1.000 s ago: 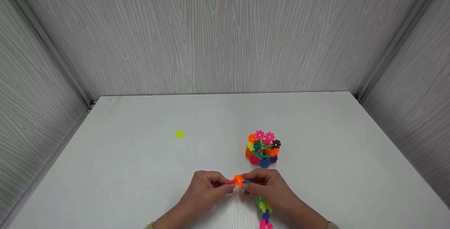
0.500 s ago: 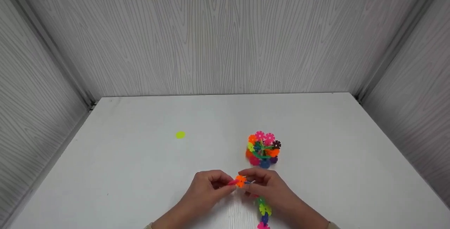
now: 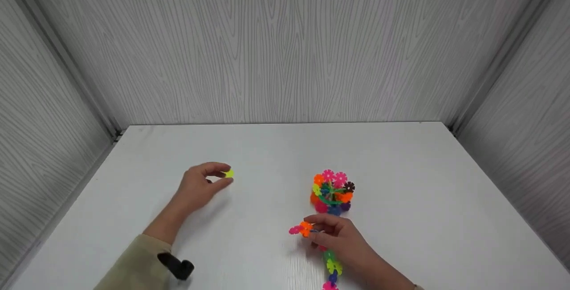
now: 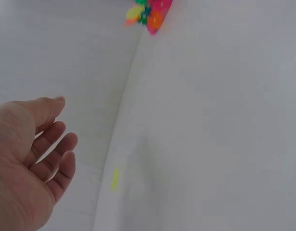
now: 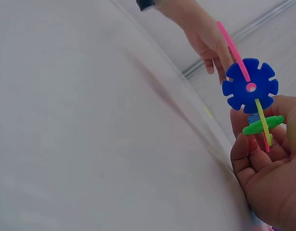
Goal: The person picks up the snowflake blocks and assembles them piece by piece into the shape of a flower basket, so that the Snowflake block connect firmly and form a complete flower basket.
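My left hand (image 3: 198,187) hovers over the table, thumb and fingers apart. Between them in the head view shows a yellow-green interlocking disc (image 3: 229,173); in the left wrist view this disc (image 4: 115,179) lies on the table, away from the fingers. My right hand (image 3: 340,236) pinches a chain of linked flower-shaped discs (image 3: 334,266). Orange and pink discs (image 3: 305,228) stick out past its fingertips, while the rest hangs toward me. A blue disc (image 5: 250,85) with pink and yellow ones slotted in it shows large in the right wrist view.
A round, multicoloured assembly of flower discs (image 3: 331,192) stands on the white table (image 3: 401,169) just beyond my right hand. Wood-grain panels (image 3: 285,45) enclose the table at the back and both sides. A black object (image 3: 176,266) is at my left sleeve.
My left hand has let go of the chain's pink end and moved forward and left to the yellow-green disc. My right hand stays in place, still holding the chain.
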### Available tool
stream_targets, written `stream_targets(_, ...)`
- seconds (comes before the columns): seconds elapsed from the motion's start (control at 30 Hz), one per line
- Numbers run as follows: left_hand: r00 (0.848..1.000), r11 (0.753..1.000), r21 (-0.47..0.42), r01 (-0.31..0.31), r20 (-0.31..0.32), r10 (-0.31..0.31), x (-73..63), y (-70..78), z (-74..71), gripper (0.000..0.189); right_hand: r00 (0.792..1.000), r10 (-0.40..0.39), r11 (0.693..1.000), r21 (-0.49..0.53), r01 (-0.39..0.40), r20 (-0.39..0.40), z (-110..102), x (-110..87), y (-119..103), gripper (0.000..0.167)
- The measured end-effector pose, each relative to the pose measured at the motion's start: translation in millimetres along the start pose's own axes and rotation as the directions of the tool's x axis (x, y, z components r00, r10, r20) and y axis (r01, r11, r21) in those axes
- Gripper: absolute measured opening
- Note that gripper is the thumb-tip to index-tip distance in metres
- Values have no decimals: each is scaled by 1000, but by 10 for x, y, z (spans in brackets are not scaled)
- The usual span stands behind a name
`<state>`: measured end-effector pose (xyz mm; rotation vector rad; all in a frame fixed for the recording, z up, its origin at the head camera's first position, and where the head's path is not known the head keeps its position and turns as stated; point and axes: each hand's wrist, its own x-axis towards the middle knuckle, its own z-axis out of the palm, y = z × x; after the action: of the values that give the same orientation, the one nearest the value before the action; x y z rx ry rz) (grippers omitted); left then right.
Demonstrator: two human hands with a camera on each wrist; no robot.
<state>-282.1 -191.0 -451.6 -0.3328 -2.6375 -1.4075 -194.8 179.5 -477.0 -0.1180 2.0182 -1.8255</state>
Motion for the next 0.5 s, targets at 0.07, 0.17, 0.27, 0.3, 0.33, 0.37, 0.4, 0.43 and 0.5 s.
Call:
stream_targets(0.07,999,999,14,53,7,-53,132,-153,-91,38,1000,6,1000,2,-6,-1,3,0,8,40)
stream_targets(0.17,988,990,4,141,56,-141,263,-321,-154,46,1000,6,1000,-1,-6,1,4,5,20,42)
stream_targets(0.27,977,983,-1,186,110,-185,330,-430,-144,51,1000,-2,1000,-2,2,7,2,6,29,41)
stream_targets(0.3,974,982,5,187,127,-186,344,-457,-127,52,1000,-3,1000,-1,3,8,2,6,28,41)
stream_targets(0.33,974,983,13,182,138,-182,358,-479,-106,52,1000,-3,1000,2,3,9,1,6,26,41)
stream_targets(0.37,974,985,28,172,146,-174,372,-497,-81,52,1000,-4,1000,3,4,10,0,6,23,41)
stream_targets(0.4,975,986,43,162,148,-167,384,-511,-54,52,1000,-4,1000,4,4,11,-1,5,18,40)
stream_targets(0.43,976,987,57,151,147,-158,397,-521,-28,51,1000,-4,1000,7,3,11,-3,5,13,40)
stream_targets(0.5,979,988,74,135,142,-145,420,-522,22,49,1000,-5,1000,11,5,14,-11,4,3,40)
